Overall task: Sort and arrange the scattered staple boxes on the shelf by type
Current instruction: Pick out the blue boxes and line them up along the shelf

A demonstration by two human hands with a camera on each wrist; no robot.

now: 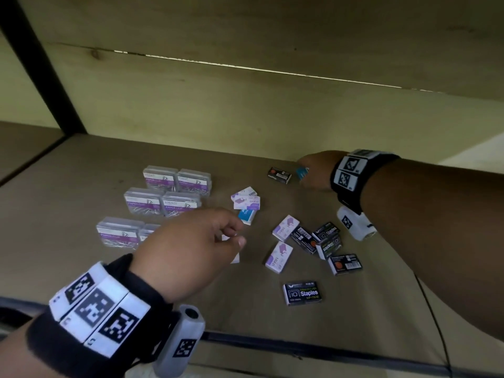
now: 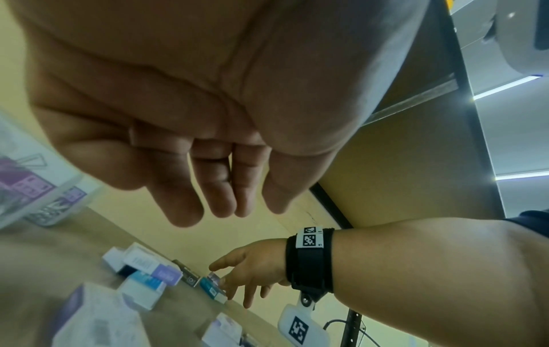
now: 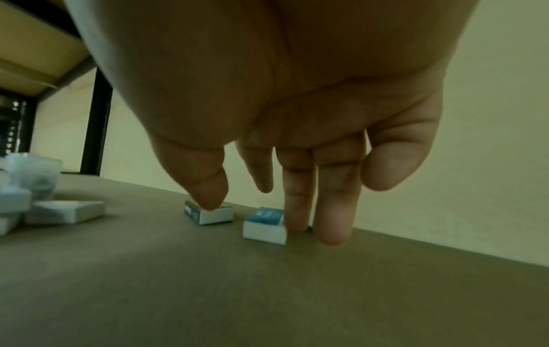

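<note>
- The shelf (image 1: 81,170) carries everything; its back wall serves as the landmark here.
- Clear paper-clip cases (image 1: 163,197) sit in paired rows well out from the back wall, on the left.
- The scattered staple boxes (image 1: 319,244), purple-white and black ones, lie in a loose cluster further from the back wall, right of centre.
- The left hand (image 1: 191,246) hovers far from the back wall with fingers loosely curled and nothing in them; a blue staple box (image 1: 246,216) lies just beyond its fingertips.
- The right hand (image 1: 317,170) reaches close to the back wall, fingers straight and pointing down.
- A second blue box (image 3: 264,225) lies flat near the back wall, touching the right hand's fingers (image 3: 297,202); its long axis appears roughly parallel to that wall, though blur hinders certainty. The right hand is clearly nearer.
- A black box (image 1: 279,175) lies just left of it, equally near the wall.
</note>
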